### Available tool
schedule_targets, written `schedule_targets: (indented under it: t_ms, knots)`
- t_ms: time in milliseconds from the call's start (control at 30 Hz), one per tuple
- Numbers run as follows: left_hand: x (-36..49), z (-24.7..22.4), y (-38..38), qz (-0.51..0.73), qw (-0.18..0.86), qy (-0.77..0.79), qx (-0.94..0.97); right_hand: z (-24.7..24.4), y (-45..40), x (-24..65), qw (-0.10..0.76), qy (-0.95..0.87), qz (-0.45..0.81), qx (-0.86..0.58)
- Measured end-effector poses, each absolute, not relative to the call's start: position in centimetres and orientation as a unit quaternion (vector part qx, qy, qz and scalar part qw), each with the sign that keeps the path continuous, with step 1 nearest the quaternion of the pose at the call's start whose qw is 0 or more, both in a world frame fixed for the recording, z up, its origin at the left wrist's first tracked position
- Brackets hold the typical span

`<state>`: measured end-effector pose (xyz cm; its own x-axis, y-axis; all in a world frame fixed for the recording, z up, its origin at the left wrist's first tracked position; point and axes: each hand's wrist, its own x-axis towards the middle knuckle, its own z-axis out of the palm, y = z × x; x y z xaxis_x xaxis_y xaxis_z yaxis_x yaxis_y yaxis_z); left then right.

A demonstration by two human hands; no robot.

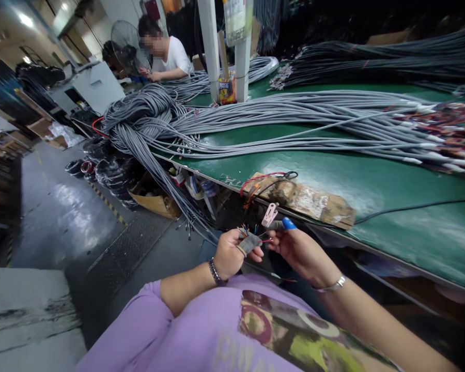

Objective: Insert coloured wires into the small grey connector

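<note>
Thin wires (247, 231) at the left hand (228, 256) blur beyond counting — the purple shirt (194, 325) is cropped below.

Bench (372, 186) top smooth, glossy green; grey cables (263, 116) sheathed in smooth, plastic-looking stuff; cardboard (339, 213) rough, partly under shiny clear wrap; pink piece (270, 213) smooth, plastic-looking; purple shirt (205, 320) of matt cloth.
</note>
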<state>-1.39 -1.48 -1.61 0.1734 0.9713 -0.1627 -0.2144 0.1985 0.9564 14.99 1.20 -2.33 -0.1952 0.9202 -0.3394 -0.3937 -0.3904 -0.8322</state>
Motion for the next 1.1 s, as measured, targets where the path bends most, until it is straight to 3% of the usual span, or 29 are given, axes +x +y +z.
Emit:
schedule_targets:
  t_ms: [133, 333, 567, 767, 967, 1100]
  knots:
    - [-0.9, -1.0, -1.0, 0.464, 0.650, 0.416, 0.434, -1.7, 2.3, 15.2, 0.441, -0.346, 0.715, -0.418]
    - [0.0, -0.5, -0.2, 0.465, 0.672, 0.402, 0.413, -1.2, 2.1, 14.4, 0.489, -0.469, 0.530, -0.510]
    - [-0.2, -0.6, 0.3, 0.450, 0.669, 0.415, 0.421, -1.5, 2.4, 14.1, 0.494, -0.373, 0.666, -0.417]
    - [-0.7, -0.3, 0.4, 0.419, 0.631, 0.430, 0.492, -2.1, 2.6, 14.1, 0.546, -0.320, 0.646, -0.426]
    - [-0.6, -0.4, 0.6, 0.418, 0.622, 0.430, 0.505, -2.1, 3.2, 13.8, 0.486, -0.300, 0.749, -0.336]
    - [-0.5, -0.5, 0.6, 0.416, 0.619, 0.436, 0.504, -2.2, 3.5, 13.6, 0.491, -0.316, 0.752, -0.307]
